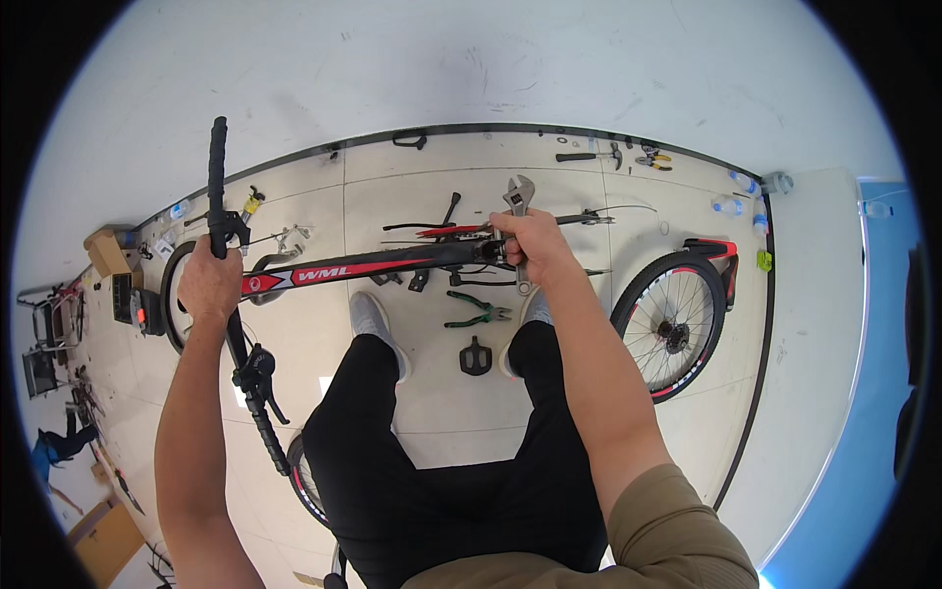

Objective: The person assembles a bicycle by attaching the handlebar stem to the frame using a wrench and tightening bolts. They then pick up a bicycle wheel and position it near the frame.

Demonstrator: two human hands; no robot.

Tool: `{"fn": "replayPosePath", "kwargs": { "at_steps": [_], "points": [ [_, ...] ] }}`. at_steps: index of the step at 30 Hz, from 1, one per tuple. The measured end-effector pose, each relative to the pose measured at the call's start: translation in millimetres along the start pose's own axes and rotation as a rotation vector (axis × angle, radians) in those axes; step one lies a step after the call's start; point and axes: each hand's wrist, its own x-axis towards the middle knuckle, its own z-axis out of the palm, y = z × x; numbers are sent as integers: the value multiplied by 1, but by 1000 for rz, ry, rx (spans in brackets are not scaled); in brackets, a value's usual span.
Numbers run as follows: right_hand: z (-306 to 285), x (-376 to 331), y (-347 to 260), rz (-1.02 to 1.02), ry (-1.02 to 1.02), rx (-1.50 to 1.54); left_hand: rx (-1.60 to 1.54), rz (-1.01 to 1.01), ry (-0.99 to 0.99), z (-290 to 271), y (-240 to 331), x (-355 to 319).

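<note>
A black and red bicycle frame point(378, 263) lies across in front of me, its handlebar point(218, 177) at the left. My left hand point(210, 277) is closed around the handlebar beside the stem. In my right hand point(535, 240) is a silver adjustable wrench point(519, 192), its jaw end pointing away from me. That hand is at the right end of the frame's black and red tube, against the dark open end; its fingers partly hide the contact there. Between my feet lie green-handled pliers point(481, 311) and a black pedal point(476, 357).
A loose wheel point(673, 329) lies at the right, beside a red and black part point(721, 257). By the wall are a hammer point(592, 156), yellow-handled pliers point(654, 159) and water bottles point(728, 204). Another wheel point(306, 478) shows near my left leg. A cardboard box point(108, 253) stands far left.
</note>
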Motion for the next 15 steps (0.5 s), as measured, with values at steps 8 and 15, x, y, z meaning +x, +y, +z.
{"fn": "replayPosePath", "kwargs": {
  "at_steps": [8,15],
  "points": [
    [-9,7,-5,57,-155,33,6,-12,-8,1,-1,1],
    [6,2,-9,-62,16,-325,8,-18,-14,1,1,1]
  ]
}}
